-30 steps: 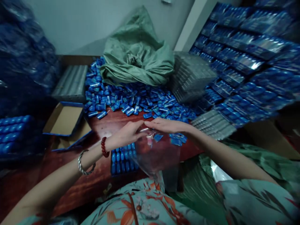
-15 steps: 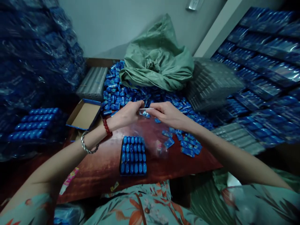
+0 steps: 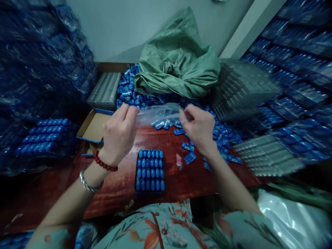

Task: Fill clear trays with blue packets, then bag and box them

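Note:
My left hand (image 3: 118,133) and my right hand (image 3: 199,128) are raised above the red-brown table (image 3: 116,188), each pinching one end of a clear plastic bag (image 3: 158,113) stretched between them. Below the hands a tray filled with rows of small blue packets (image 3: 149,170) lies flat on the table. My left wrist wears a red bead bracelet and a silver bangle.
Loose blue packets (image 3: 135,95) are heaped at the back of the table, under a crumpled green sack (image 3: 178,65). An open cardboard box (image 3: 93,126) sits left. Stacks of clear trays (image 3: 238,90) and wrapped blue packs (image 3: 295,69) fill the right; wrapped bundles (image 3: 38,69) fill the left.
My hands rose and moved apart, pulling the clear bag wide between them. The camera view shifted, so the filled tray now shows fully below the hands.

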The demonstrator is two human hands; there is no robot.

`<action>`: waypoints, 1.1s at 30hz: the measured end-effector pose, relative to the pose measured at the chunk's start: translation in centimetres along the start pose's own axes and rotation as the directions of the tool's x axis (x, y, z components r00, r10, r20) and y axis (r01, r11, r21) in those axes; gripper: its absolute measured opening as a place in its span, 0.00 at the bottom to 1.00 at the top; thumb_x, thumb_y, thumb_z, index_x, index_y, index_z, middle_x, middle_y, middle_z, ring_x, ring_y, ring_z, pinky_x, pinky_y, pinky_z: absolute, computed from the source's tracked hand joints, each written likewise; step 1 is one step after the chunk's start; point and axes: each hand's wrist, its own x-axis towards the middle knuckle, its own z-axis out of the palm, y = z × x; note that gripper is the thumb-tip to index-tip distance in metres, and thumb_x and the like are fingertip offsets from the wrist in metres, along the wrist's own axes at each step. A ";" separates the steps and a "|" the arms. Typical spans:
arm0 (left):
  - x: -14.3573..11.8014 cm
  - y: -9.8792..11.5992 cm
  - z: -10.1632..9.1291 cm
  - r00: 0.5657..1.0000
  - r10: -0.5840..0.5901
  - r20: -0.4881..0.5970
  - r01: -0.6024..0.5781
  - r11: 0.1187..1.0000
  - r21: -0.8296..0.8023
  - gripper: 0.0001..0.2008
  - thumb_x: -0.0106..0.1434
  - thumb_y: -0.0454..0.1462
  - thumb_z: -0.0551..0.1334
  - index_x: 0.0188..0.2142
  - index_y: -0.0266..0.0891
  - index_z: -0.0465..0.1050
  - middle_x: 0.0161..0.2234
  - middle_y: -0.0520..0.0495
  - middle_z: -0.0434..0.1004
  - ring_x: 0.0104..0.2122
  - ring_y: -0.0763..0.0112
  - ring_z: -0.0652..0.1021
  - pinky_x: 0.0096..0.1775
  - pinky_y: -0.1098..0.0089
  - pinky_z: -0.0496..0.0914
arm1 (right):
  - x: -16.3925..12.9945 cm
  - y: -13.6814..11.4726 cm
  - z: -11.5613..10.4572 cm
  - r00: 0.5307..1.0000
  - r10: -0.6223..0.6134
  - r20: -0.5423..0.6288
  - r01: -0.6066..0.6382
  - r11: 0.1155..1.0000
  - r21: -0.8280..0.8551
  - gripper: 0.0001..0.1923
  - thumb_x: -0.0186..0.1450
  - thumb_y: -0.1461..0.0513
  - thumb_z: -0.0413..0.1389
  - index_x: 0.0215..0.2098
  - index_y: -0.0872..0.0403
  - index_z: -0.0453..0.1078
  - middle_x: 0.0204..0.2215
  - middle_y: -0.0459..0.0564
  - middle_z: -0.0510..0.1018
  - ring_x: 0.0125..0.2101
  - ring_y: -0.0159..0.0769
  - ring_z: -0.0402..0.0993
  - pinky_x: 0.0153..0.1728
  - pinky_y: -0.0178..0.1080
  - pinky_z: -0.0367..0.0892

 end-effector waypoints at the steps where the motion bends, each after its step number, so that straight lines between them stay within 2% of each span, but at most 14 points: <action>1: -1.2 -0.7 0.9 0.997 -0.047 -0.059 0.046 0.999 -0.017 0.08 0.62 0.30 0.51 0.36 0.38 0.67 0.33 0.47 0.67 0.39 0.65 0.73 0.41 0.67 0.67 | -1.3 0.1 0.5 1.000 -0.013 -0.028 0.015 0.999 0.041 0.15 0.67 0.57 0.48 0.24 0.54 0.64 0.21 0.44 0.63 0.25 0.31 0.61 0.29 0.34 0.54; 3: -3.7 -2.1 3.4 0.984 -0.142 -0.107 0.135 0.988 -0.070 0.07 0.59 0.30 0.53 0.35 0.39 0.66 0.35 0.46 0.67 0.40 0.64 0.72 0.42 0.66 0.67 | -4.3 0.5 2.1 0.999 -0.027 -0.025 0.029 0.994 0.102 0.17 0.67 0.57 0.48 0.22 0.53 0.63 0.23 0.45 0.64 0.27 0.31 0.61 0.30 0.34 0.55; 4: -5.0 -2.7 4.8 0.979 -0.182 -0.096 0.172 0.979 -0.106 0.06 0.58 0.30 0.54 0.35 0.39 0.66 0.37 0.45 0.67 0.41 0.63 0.71 0.42 0.65 0.67 | -5.9 0.7 3.2 1.000 -0.018 -0.002 0.018 0.993 0.119 0.17 0.67 0.57 0.48 0.22 0.53 0.62 0.23 0.45 0.64 0.28 0.32 0.61 0.31 0.34 0.56; 8: -9.2 -4.1 10.0 0.951 -0.305 0.041 0.308 0.933 -0.185 0.08 0.54 0.27 0.53 0.32 0.39 0.64 0.39 0.44 0.67 0.40 0.63 0.70 0.41 0.66 0.67 | -11.0 2.2 8.1 0.983 0.158 0.098 -0.173 0.969 0.175 0.14 0.65 0.61 0.49 0.21 0.52 0.61 0.25 0.45 0.64 0.27 0.31 0.60 0.30 0.34 0.56; 12: -11.3 -4.3 13.2 0.876 -0.434 0.211 0.476 0.849 -0.229 0.02 0.59 0.33 0.53 0.32 0.39 0.63 0.36 0.45 0.67 0.33 0.67 0.71 0.35 0.69 0.66 | -13.6 3.9 12.2 0.902 0.413 0.123 -0.430 0.847 0.312 0.10 0.57 0.64 0.48 0.19 0.51 0.56 0.24 0.44 0.62 0.25 0.31 0.59 0.29 0.35 0.56; 14: -11.6 -4.5 14.1 0.819 -0.494 0.292 0.562 0.792 -0.238 0.05 0.61 0.38 0.54 0.32 0.39 0.63 0.32 0.46 0.68 0.29 0.68 0.71 0.32 0.69 0.64 | -14.2 4.2 13.5 0.863 0.490 0.122 -0.501 0.799 0.332 0.06 0.56 0.64 0.48 0.21 0.51 0.56 0.22 0.43 0.62 0.25 0.32 0.60 0.29 0.35 0.57; 16: -11.7 -4.7 15.0 0.774 -0.504 0.383 0.611 0.752 -0.246 0.09 0.62 0.40 0.52 0.29 0.39 0.64 0.27 0.47 0.68 0.28 0.68 0.70 0.32 0.69 0.63 | -14.7 4.1 14.5 0.842 0.521 0.138 -0.535 0.777 0.332 0.02 0.58 0.63 0.47 0.28 0.52 0.60 0.22 0.43 0.65 0.24 0.33 0.62 0.28 0.35 0.57; 19: -12.1 -4.8 16.1 0.764 -0.430 0.481 0.605 0.736 -0.303 0.13 0.63 0.39 0.50 0.23 0.38 0.64 0.24 0.46 0.70 0.26 0.68 0.71 0.32 0.69 0.63 | -15.5 3.1 15.4 0.783 0.566 0.259 -0.622 0.716 0.316 0.11 0.62 0.61 0.43 0.38 0.53 0.64 0.22 0.44 0.70 0.23 0.35 0.65 0.28 0.35 0.58; 22: -13.5 -4.4 16.8 0.769 -0.392 0.505 0.600 0.714 -0.360 0.15 0.63 0.39 0.48 0.24 0.37 0.65 0.26 0.44 0.73 0.26 0.68 0.71 0.32 0.68 0.66 | -16.6 1.9 15.6 0.726 0.570 0.386 -0.682 0.672 0.289 0.15 0.64 0.58 0.41 0.41 0.53 0.66 0.24 0.47 0.72 0.26 0.37 0.68 0.29 0.36 0.58; 26: -16.2 -3.6 16.2 0.770 -0.406 0.492 0.615 0.677 -0.404 0.19 0.65 0.43 0.45 0.32 0.35 0.69 0.33 0.40 0.75 0.33 0.64 0.74 0.38 0.63 0.68 | -18.1 0.8 14.9 0.716 0.573 0.399 -0.696 0.629 0.346 0.16 0.66 0.54 0.41 0.40 0.52 0.66 0.31 0.49 0.74 0.31 0.37 0.68 0.32 0.36 0.60; 29: -17.4 -3.2 15.1 0.774 -0.411 0.481 0.620 0.646 -0.445 0.19 0.65 0.44 0.46 0.37 0.35 0.70 0.38 0.40 0.75 0.38 0.62 0.74 0.43 0.61 0.68 | -19.0 0.2 14.0 0.691 0.588 0.421 -0.722 0.527 0.448 0.14 0.66 0.53 0.42 0.40 0.51 0.64 0.29 0.45 0.72 0.28 0.34 0.66 0.30 0.35 0.60; 31: -17.7 -3.1 14.7 0.763 -0.420 0.491 0.644 0.562 -0.520 0.19 0.66 0.45 0.46 0.37 0.35 0.70 0.38 0.42 0.75 0.38 0.64 0.73 0.42 0.64 0.68 | -19.2 0.0 13.9 0.672 0.586 0.452 -0.732 0.438 0.522 0.13 0.65 0.52 0.44 0.39 0.51 0.63 0.27 0.43 0.70 0.26 0.32 0.64 0.28 0.34 0.59; 33: -17.6 -3.3 14.7 0.711 -0.461 0.530 0.699 0.388 -0.600 0.20 0.65 0.48 0.48 0.35 0.35 0.70 0.34 0.45 0.75 0.34 0.67 0.73 0.39 0.67 0.68 | -19.0 0.1 14.2 0.644 0.592 0.485 -0.744 0.337 0.577 0.13 0.63 0.52 0.47 0.37 0.51 0.62 0.25 0.42 0.67 0.24 0.30 0.62 0.26 0.33 0.59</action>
